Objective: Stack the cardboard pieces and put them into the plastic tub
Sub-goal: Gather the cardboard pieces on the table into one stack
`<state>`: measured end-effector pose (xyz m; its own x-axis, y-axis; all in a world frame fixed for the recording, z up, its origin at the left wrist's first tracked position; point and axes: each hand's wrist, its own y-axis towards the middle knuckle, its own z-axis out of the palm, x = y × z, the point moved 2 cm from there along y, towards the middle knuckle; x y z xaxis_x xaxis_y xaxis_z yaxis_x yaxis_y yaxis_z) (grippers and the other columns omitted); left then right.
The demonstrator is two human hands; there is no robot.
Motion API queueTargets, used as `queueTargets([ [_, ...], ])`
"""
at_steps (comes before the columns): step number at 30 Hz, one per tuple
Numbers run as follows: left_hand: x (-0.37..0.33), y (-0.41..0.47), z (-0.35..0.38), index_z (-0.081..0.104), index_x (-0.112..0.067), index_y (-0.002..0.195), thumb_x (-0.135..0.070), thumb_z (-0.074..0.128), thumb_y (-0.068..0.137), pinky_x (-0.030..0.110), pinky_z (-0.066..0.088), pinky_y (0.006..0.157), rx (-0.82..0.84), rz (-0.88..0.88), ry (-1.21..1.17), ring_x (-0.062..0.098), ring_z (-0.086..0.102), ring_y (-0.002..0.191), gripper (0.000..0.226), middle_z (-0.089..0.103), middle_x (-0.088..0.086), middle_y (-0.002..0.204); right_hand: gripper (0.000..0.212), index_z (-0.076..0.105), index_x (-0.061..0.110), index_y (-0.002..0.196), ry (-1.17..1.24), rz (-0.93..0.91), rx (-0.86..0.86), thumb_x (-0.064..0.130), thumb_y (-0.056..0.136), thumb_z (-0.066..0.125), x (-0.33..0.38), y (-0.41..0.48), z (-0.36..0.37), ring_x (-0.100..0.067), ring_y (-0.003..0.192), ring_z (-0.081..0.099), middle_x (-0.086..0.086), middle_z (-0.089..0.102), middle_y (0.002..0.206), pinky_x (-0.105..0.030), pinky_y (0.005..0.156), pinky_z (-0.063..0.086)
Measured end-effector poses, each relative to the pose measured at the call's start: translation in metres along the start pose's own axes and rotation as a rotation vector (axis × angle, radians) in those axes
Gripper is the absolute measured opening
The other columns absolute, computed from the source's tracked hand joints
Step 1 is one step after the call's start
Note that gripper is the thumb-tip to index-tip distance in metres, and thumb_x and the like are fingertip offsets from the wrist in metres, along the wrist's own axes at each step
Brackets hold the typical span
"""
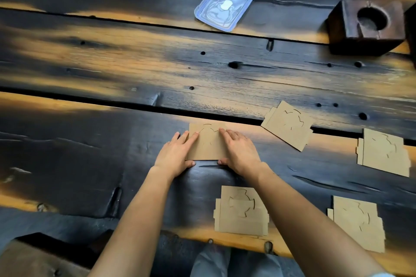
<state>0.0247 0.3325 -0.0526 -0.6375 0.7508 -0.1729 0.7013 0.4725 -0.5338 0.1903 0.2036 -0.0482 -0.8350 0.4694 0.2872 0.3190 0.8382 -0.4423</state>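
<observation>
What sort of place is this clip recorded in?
Probably a home or small craft workspace, hard to say more: a rustic plank table with scorched dark boards, a carved wooden block with a round hollow, a clear plastic tub, and die-cut cardboard pieces spread out.

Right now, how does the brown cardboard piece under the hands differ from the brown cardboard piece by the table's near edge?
The brown cardboard piece under the hands has the left hand and right hand resting on it; the near-edge cardboard piece lies untouched. The hands hide part of the first's cut-out; the near-edge one's shows whole. Both lie flat.
</observation>
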Motion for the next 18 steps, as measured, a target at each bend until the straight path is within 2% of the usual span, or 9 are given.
queueTargets([
  [3, -0.002, -0.007, -0.002, 0.011, -0.029, 0.165, -0.041, 0.074, 0.093, 0.044, 0.037, 0.119, -0.023, 0.017, -0.023, 0.032, 0.022, 0.156, 0.097, 0.032, 0.006, 0.164, 0.105, 0.02, 0.016, 0.161, 0.005, -0.017, -0.008, 0.045, 0.082, 0.082, 0.001, -0.007, -0.005, -0.031, 0.148, 0.034, -0.009, 0.035, 0.164, -0.041, 0.123, 0.028],
  [5, -0.005, -0.013, -0.003, 0.015, -0.028, 0.164, -0.041, 0.075, 0.091, 0.041, 0.041, 0.114, -0.048, 0.032, -0.033, 0.03, 0.035, 0.147, 0.096, 0.037, 0.007, 0.156, 0.106, 0.02, 0.016, 0.161, 0.001, -0.028, -0.013, 0.045, 0.081, 0.083, 0.001, -0.013, -0.009, -0.032, 0.147, 0.036, -0.009, 0.035, 0.164, -0.041, 0.122, 0.029],
  [7, -0.008, -0.021, -0.005, 0.018, -0.027, 0.164, -0.043, 0.076, 0.09, 0.04, 0.043, 0.111, -0.064, 0.044, -0.037, 0.027, 0.041, 0.14, 0.095, 0.038, 0.007, 0.153, 0.107, 0.02, 0.016, 0.161, -0.005, -0.028, -0.018, 0.046, 0.081, 0.083, 0.0, -0.021, -0.012, -0.031, 0.145, 0.038, -0.008, 0.036, 0.163, -0.04, 0.121, 0.03],
  [18, -0.058, -0.071, 0.02, 0.018, -0.025, 0.163, -0.044, 0.073, 0.091, 0.041, 0.039, 0.113, -0.03, 0.142, -0.018, 0.026, 0.033, 0.145, 0.093, 0.034, 0.006, 0.157, 0.101, 0.023, 0.018, 0.159, 0.015, 0.096, 0.022, 0.054, 0.082, 0.077, -0.024, -0.107, 0.016, -0.031, 0.141, 0.041, -0.005, 0.039, 0.161, -0.04, 0.116, 0.034],
])
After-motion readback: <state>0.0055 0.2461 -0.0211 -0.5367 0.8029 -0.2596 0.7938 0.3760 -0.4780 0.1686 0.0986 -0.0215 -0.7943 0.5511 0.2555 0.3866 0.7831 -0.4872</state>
